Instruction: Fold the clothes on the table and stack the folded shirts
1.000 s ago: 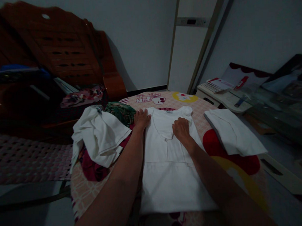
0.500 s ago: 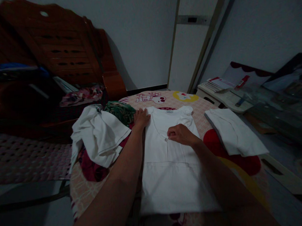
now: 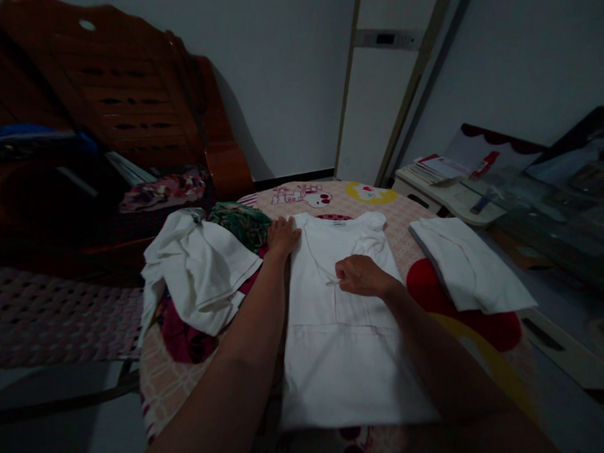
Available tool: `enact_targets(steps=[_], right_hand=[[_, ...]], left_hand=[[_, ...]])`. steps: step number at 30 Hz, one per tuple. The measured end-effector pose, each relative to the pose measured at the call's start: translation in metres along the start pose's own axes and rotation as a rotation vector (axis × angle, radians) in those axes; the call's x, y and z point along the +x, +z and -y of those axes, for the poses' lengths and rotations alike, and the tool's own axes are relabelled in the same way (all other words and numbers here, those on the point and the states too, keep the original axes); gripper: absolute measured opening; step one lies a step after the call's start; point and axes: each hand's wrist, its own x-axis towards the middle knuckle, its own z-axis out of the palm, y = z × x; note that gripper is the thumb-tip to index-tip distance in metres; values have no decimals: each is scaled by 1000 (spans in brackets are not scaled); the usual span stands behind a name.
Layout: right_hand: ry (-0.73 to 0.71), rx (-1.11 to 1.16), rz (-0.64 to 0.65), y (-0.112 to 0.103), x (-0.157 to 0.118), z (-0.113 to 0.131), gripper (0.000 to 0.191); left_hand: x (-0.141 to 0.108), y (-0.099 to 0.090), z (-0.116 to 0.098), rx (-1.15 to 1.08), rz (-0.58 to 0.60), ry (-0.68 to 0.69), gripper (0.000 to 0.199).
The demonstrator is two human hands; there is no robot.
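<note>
A white garment (image 3: 338, 372) lies spread on the round table, its neckline facing the far side. My left hand (image 3: 283, 236) rests with fingers apart on the garment's upper left edge, beside a green patterned cloth (image 3: 242, 221). Over the garment's front, just right of the neckline's lower point, my right hand (image 3: 359, 275) is closed, its fingertips curled. Whether it pinches any fabric is too dark to make out. A crumpled white cloth (image 3: 198, 264) lies to the left on a dark red cloth (image 3: 189, 338).
A folded white garment (image 3: 474, 262) lies at the table's right side. The patterned tablecloth (image 3: 261, 200) covers the table. Behind stand a wooden bench (image 3: 126, 94) and a tall white cabinet unit (image 3: 376, 90). A glass table (image 3: 546, 209) is at the right.
My right hand has shifted slightly down, and the fabric by the neckline has creased a little differently. My left hand has stayed in place.
</note>
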Motion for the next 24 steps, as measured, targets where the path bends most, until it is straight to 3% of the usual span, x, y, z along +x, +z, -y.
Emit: enact_targets(steps=[5, 9, 12, 15, 17, 20, 22, 24], right_hand=[[-10, 17, 49, 3, -1, -1, 10], [-12, 159, 88, -5, -1, -4, 11], [85, 216, -76, -12, 1, -13, 17], [339, 90, -361, -10, 2, -30, 25], [511, -30, -466, -4, 1, -43, 32], [651, -139, -461, 4, -2, -58, 34], [694, -150, -427, 7, -3, -65, 29], [721, -122, -432, 6, -2, -70, 29]], left_hand=[[0, -2, -1, 7, 5, 2, 57], [-2, -5, -3, 17, 6, -5, 56], [-2, -11, -6, -17, 4, -23, 53], [-1, -22, -16, -146, -48, 11, 49], [-1, -28, -29, -287, -77, 132, 44], [-6, -28, -53, -539, 4, 459, 35], [-11, -19, -70, -635, 61, 614, 33], [-18, -6, -82, -616, 75, 662, 34]])
